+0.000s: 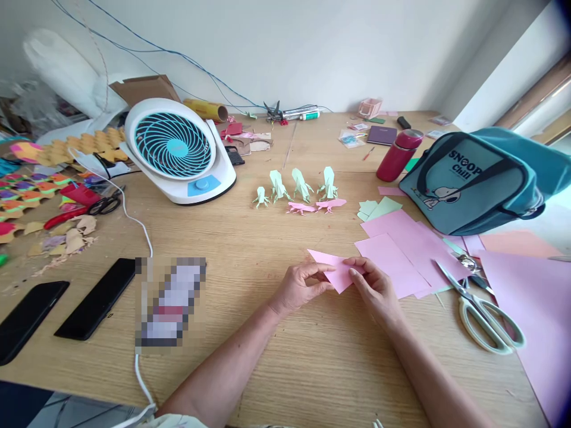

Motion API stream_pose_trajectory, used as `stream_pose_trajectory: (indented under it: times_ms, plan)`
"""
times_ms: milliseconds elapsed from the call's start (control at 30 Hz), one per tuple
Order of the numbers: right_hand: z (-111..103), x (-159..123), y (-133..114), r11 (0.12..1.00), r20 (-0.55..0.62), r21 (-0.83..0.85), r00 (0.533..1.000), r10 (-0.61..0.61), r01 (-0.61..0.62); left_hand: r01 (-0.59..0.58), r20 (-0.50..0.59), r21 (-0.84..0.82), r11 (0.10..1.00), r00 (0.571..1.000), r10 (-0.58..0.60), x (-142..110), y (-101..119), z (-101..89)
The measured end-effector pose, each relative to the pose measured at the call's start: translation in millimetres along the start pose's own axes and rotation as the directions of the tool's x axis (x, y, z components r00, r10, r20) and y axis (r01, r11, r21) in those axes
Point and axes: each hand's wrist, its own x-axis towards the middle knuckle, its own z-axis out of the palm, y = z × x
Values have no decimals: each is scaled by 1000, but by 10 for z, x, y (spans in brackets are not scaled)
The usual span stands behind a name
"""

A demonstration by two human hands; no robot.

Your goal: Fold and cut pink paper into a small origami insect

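A folded piece of pink paper (335, 274) is held between both hands, above the near middle of the wooden table. My left hand (300, 288) pinches its left side between thumb and fingers. On the right side, my right hand (373, 286) grips the paper with thumb in front and fingers behind. Beyond the hands stand several pale green folded-paper animals (301, 184), with two pink folded-paper figures (331, 205) lying in front of them. Flat pink sheets (392, 261) spread out just right of my right hand.
Scissors (486, 324) lie at the right on pink paper. A teal bag (473, 178) and a red bottle (399, 156) stand behind. To the left are a white fan (178, 148), a white cable (138, 223), black phones (100, 297) and a blurred-out device (172, 303).
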Motion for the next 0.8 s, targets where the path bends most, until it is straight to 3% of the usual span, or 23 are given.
stream_pose_trajectory:
  times_ms: [800]
  plan:
    - [117, -62, -121, 992, 130, 122, 990, -48, 32, 10, -78, 60, 998, 997, -6, 6, 57, -5]
